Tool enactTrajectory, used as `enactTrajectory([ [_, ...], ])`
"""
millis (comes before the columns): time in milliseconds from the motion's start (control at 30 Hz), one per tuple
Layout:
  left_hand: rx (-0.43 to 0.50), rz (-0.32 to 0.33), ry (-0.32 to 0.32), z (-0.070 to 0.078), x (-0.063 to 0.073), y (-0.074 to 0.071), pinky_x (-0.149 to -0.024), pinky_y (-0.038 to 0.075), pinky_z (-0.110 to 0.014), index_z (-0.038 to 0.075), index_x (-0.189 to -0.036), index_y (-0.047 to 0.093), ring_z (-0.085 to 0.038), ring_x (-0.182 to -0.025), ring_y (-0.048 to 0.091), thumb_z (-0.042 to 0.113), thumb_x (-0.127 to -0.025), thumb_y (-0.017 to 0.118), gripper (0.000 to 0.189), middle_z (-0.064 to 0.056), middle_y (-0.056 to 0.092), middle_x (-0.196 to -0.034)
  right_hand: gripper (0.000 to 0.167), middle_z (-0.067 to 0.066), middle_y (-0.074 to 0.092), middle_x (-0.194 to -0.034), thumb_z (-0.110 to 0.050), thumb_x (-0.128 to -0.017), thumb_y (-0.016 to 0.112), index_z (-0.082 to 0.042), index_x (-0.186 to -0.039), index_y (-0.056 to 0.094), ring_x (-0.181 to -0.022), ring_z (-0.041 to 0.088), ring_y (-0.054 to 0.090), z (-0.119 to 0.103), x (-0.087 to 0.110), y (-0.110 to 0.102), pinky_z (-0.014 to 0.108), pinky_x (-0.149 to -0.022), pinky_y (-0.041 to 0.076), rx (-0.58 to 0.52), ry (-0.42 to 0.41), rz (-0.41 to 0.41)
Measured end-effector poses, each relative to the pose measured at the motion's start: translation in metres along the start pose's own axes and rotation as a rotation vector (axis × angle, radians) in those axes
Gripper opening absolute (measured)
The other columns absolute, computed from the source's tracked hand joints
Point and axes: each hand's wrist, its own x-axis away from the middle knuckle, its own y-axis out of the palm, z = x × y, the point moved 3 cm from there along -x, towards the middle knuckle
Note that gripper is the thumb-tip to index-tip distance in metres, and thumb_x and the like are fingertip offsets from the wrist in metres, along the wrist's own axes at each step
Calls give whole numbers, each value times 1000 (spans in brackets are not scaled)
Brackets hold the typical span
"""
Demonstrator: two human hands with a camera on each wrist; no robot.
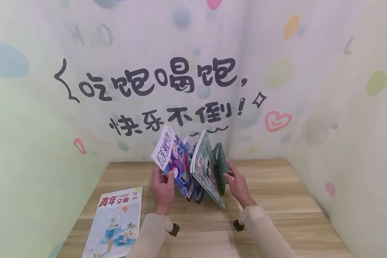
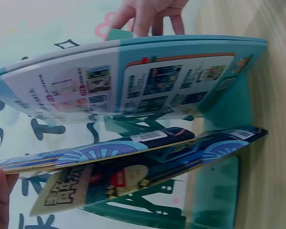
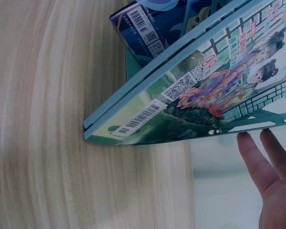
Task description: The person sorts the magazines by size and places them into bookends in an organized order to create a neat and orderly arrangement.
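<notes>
Near the middle of the table, a green bookshelf stand (image 1: pixel 220 163) with cut-out ends holds several upright magazines. My left hand (image 1: pixel 162 186) pinches the near edge of a tilted purple-and-blue magazine (image 1: pixel 175 161), the thumb on its cover side. A second blue magazine (image 2: pixel 119 179) leans beside it. At the right of the stand are green-covered magazines (image 1: pixel 206 168) with light spines, leaning apart from the blue ones. My right hand (image 1: pixel 238 184) touches the stand's right end panel with extended fingertips (image 3: pixel 248 143). The stand's base is mostly hidden by the magazines.
Flat on the wooden table (image 1: pixel 271 200), at its left front, lies another magazine (image 1: pixel 116 222) with a beach picture. A wall (image 1: pixel 193 43) with dark lettering and coloured spots rises behind the table, and side walls stand left and right.
</notes>
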Motion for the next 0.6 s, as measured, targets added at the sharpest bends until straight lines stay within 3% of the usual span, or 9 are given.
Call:
enactTrajectory([
  [133, -3, -18, 4, 6, -6, 1, -51, 56, -27, 2, -112, 57, -24, -67, 67, 6, -91, 65, 23, -16, 70, -101, 61, 12, 41, -150, -8, -98, 57, -26, -152, 35, -117, 40, 56, 0, -1, -2, 47, -80, 57, -9, 19, -15],
  [300, -31, -59, -7, 8, -11, 4, -55, 57, -28, 8, -126, 55, -23, -74, 68, 11, -93, 64, 35, -13, 68, -113, 60, 11, 41, -150, -9, -98, 56, -27, -152, 35, -118, 40, 56, -1, -1, -2, 48, -81, 56, -8, 24, -16],
  [600, -55, -77, -15, -5, -14, 17, -55, 57, -30, 6, -128, 56, -24, -70, 67, 7, -90, 66, 39, -16, 69, -105, 60, 14, 42, -149, -7, -98, 57, -25, -152, 35, -117, 41, 56, 1, 0, 0, 45, -79, 57, -14, 11, -12],
])
